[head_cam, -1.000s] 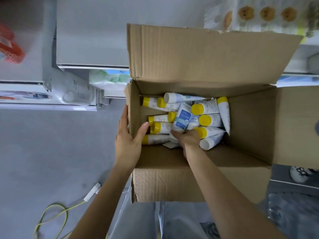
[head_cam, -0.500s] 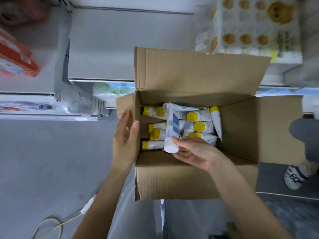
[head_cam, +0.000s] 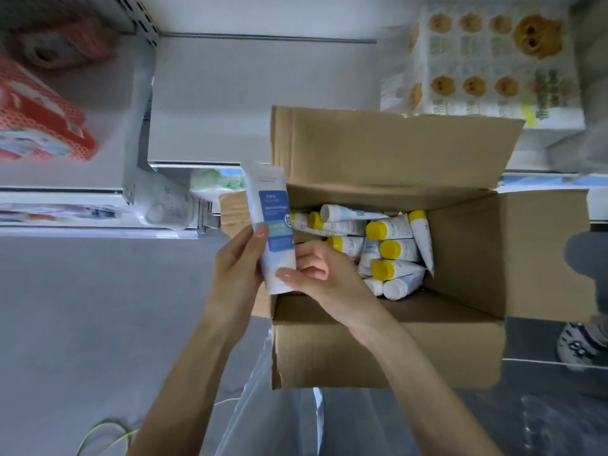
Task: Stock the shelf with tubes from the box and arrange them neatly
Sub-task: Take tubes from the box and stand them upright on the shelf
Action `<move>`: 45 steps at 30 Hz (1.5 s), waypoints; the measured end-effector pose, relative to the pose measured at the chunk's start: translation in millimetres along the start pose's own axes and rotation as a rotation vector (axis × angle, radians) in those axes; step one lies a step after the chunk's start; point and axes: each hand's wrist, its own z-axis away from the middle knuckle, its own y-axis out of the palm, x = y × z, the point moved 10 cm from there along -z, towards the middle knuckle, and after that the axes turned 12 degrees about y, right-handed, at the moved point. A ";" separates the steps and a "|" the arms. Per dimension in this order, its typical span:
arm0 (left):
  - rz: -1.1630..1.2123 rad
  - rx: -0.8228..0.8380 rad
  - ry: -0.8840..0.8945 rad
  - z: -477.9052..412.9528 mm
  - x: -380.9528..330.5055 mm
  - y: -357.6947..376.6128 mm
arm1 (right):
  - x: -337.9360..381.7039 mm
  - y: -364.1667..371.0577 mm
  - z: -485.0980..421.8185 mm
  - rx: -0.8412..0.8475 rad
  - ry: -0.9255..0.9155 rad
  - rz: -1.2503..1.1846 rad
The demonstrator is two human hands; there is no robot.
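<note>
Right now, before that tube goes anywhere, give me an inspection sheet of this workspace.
Surface: grey floor; what the box rests on is hidden.
Job's things: open cardboard box with yellow-capped tubes jumbled inside; one blue-labelled tube held at the box's left edge.
Clutter: clear plastic sheet below the box.
Hands: left hand grips the blue-labelled tube's side; right hand pinches its lower end.
Cables: yellow-green cable on the floor, lower left.
Surroundings: grey shelf, red pack on the left, cookie-printed pack on the right.
</note>
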 end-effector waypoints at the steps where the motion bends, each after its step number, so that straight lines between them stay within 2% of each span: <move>1: 0.051 -0.011 -0.025 -1.7 2.1 -2.8 | -1.4 -0.6 -3.3 0.016 0.002 -0.028; 4: 0.164 -0.059 -0.059 -7.2 7.3 -13.4 | -19.5 -30.0 -26.0 -0.065 0.064 -0.207; 7: 0.165 -0.076 -0.063 -12.9 12.3 -24.9 | -55.0 -65.4 -59.1 -0.214 0.219 -0.426; 9: 0.149 -0.070 -0.064 -16.0 15.6 -31.0 | -69.4 -76.2 -80.3 -0.250 0.288 -0.592; 12: 0.123 -0.043 -0.065 -17.9 18.3 -33.5 | -76.9 -86.8 -110.8 -0.295 0.293 -0.768; 18: 0.087 -0.037 -0.090 -17.3 25.5 -35.5 | -92.1 -84.3 -149.1 -0.357 0.349 -0.932; 29: 0.015 -0.032 -0.097 -13.3 32.4 -47.7 | -94.9 -79.9 -169.0 -0.355 0.368 -1.056; 34: 0.007 -0.040 -0.098 -9.8 35.9 -53.6 | -84.8 -78.1 -161.1 -0.347 0.328 -1.186; 40: 0.062 -0.023 -0.106 -5.9 36.6 -47.4 | -94.5 -67.8 -135.6 -0.314 0.426 -1.102; 45: 0.195 -0.012 -0.123 -0.3 23.8 -28.7 | -78.2 -39.8 -74.1 -0.183 0.433 -1.026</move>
